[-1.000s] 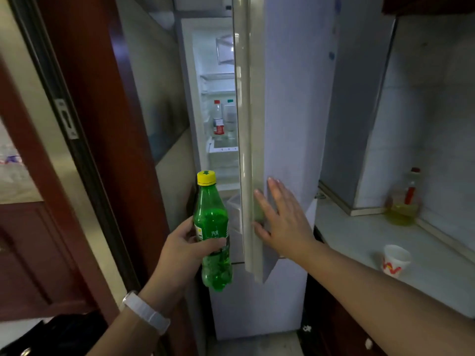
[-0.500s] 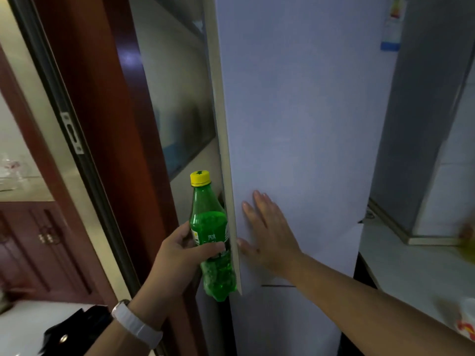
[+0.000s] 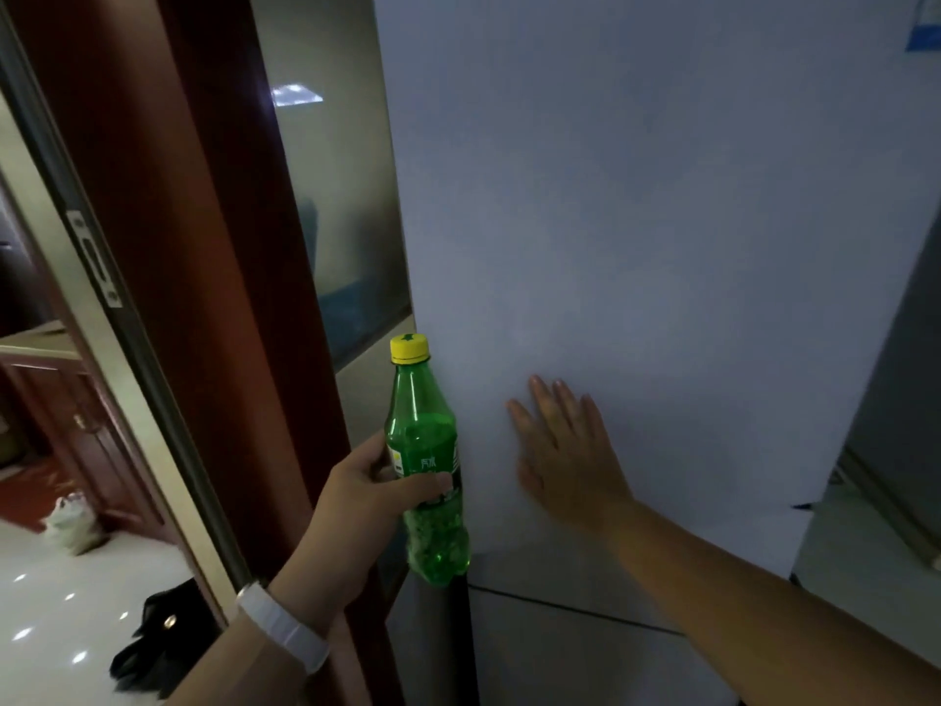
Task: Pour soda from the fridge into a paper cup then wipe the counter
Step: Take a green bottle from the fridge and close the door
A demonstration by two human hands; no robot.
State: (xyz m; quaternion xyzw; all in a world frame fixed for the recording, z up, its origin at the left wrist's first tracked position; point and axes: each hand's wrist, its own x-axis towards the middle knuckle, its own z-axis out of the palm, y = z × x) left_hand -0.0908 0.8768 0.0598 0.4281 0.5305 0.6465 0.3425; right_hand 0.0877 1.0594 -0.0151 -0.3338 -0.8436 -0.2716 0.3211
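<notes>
We count one green soda bottle at six o'clock, one yellow cap, two hands, our left hand at seven, our right hand at five, one white wristband, one fridge door, two bags near eight, one black bag, one white bag, one blue sticker at two.

— What is worn on the arms?
— A white wristband is worn on the left wrist, just behind the left hand; it is divided into broad, smooth segments.
— And on the right?
— The right forearm is seen bare up to the right hand.
</notes>
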